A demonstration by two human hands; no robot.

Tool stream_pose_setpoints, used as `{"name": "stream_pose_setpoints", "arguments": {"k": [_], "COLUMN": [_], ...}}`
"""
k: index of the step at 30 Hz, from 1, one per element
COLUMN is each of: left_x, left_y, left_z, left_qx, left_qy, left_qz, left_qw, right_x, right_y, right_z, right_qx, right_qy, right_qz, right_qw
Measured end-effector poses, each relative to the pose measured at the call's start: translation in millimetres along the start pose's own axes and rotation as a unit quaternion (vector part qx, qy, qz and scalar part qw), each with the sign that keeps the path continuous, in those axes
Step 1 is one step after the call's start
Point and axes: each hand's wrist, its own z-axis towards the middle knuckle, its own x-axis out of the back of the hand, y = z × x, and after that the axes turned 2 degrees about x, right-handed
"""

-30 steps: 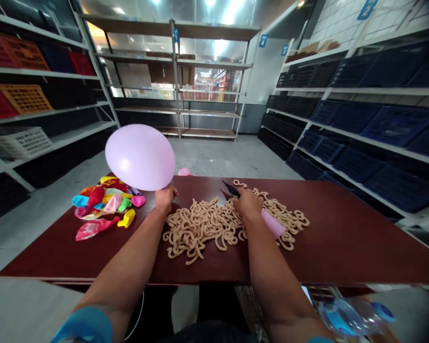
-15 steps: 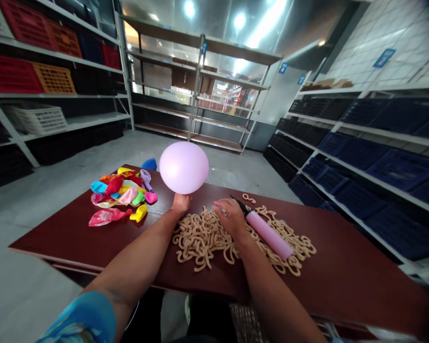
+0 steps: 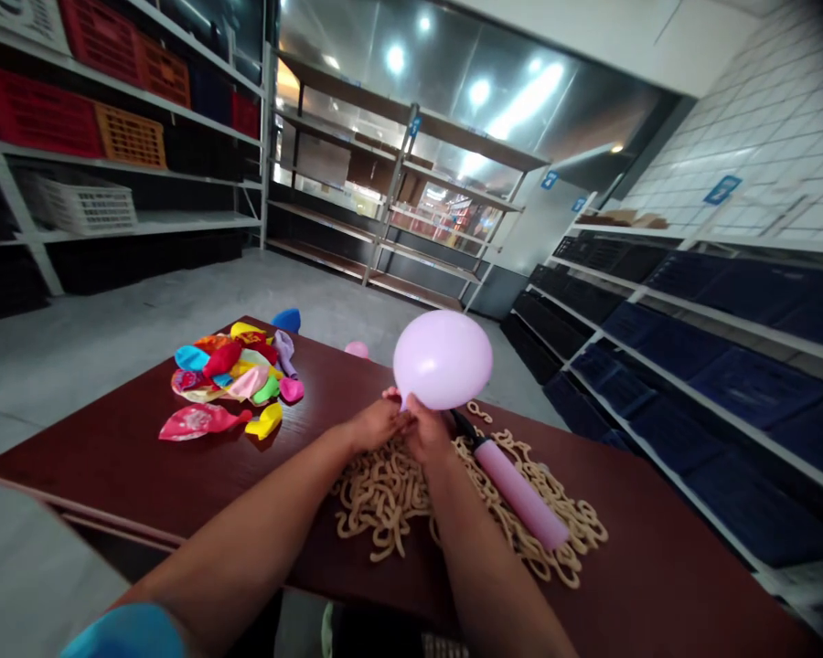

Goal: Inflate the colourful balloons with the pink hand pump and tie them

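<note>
An inflated light purple balloon (image 3: 443, 360) stands tilted to the right above the table, its neck pinched between both hands. My left hand (image 3: 379, 424) is closed at the neck from the left. From the right, my right hand (image 3: 426, 429) is closed there too, its thumb against the balloon's base. Fingers hide most of the neck. Below the hands spreads a pile of beige curled, rope-like pieces (image 3: 384, 498). A pink hand pump (image 3: 521, 493) with a black nozzle end lies on these pieces, right of my right hand.
Several uninflated balloons (image 3: 237, 366) in mixed colours lie on the left of the dark red table (image 3: 110, 457). A blue balloon (image 3: 286, 320) and a pink balloon (image 3: 357, 350) show beyond the far edge. Shelves with crates (image 3: 86, 201) line the room.
The balloon has moved right and tilted, with my left hand on its neck. My right hand has left the beige pile and joined it at the neck. The view has shifted.
</note>
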Motion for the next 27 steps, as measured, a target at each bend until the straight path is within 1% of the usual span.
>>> {"name": "stream_pose_setpoints", "arguments": {"k": [2, 3, 4, 6, 8, 10, 12, 14, 16, 17, 19, 20, 21, 23, 25, 27], "left_x": [-0.6, -1.3, -2.3, -5.3, -9.0, -12.2, -12.9, -9.2, -0.2, 5.9, 19.2, 25.5, 31.0, 38.7, 42.2, 42.7], "left_y": [8.2, 12.5, 16.5, 22.3, 24.6, 24.4, 22.9, 21.1, 19.5, 18.5, 15.7, 13.7, 11.2, 5.7, 1.0, -1.3], "left_z": [-0.8, -0.9, -1.0, -0.7, -0.2, 0.3, 1.4, 3.7, 7.5, 9.7, 14.3, 16.3, 17.9, 19.9, 20.5, 20.3], "left_qx": [0.052, 0.073, 0.089, 0.127, 0.172, 0.214, 0.238, 0.242, 0.228, 0.215, 0.191, 0.184, 0.18, 0.183, 0.19, 0.194], "left_qy": [-0.035, -0.037, -0.029, -0.008, 0.005, 0.009, 0.012, 0.025, 0.05, 0.066, 0.107, 0.132, 0.158, 0.203, 0.232, 0.244], "left_qz": [-0.041, -0.071, -0.106, -0.187, -0.271, -0.335, -0.362, -0.372, -0.389, -0.404, -0.448, -0.471, -0.492, -0.521, -0.532, -0.529], "left_qw": [0.997, 0.994, 0.99, 0.974, 0.947, 0.918, 0.901, 0.896, 0.891, 0.886, 0.867, 0.852, 0.837, 0.809, 0.792, 0.789], "right_x": [6.1, 8.7, 10.5, 11.6, 9.7, 6.3, 2.8, 0.5, 0.9, 2.3, 6.7, 9.2, 11.3, 13.5, 12.7, 10.9], "right_y": [1.9, 2.1, 1.9, 0.0, -3.0, -6.5, -9.2, -10.2, -9.4, -8.7, -7.6, -7.3, -7.4, -8.0, -8.8, -9.4], "right_z": [0.5, 0.9, 1.2, 1.4, 1.0, 0.2, -0.9, -2.0, -3.2, -3.8, -5.0, -5.6, -6.3, -7.8, -9.4, -10.5], "right_qx": [-0.036, -0.048, -0.055, -0.059, -0.06, -0.07, -0.077, -0.07, -0.058, -0.055, -0.047, -0.032, -0.005, 0.069, 0.13, 0.156], "right_qy": [-0.002, 0.006, 0.014, 0.027, 0.035, 0.031, 0.024, 0.016, 0.007, 0.006, -0.006, -0.026, -0.056, -0.145, -0.235, -0.289], "right_qz": [0.122, 0.168, 0.191, 0.2, 0.19, 0.189, 0.194, 0.183, 0.141, 0.103, -0.021, -0.097, -0.173, -0.286, -0.339, -0.362], "right_qw": [0.992, 0.985, 0.98, 0.978, 0.979, 0.979, 0.978, 0.981, 0.988, 0.993, 0.999, 0.994, 0.983, 0.945, 0.902, 0.872]}}
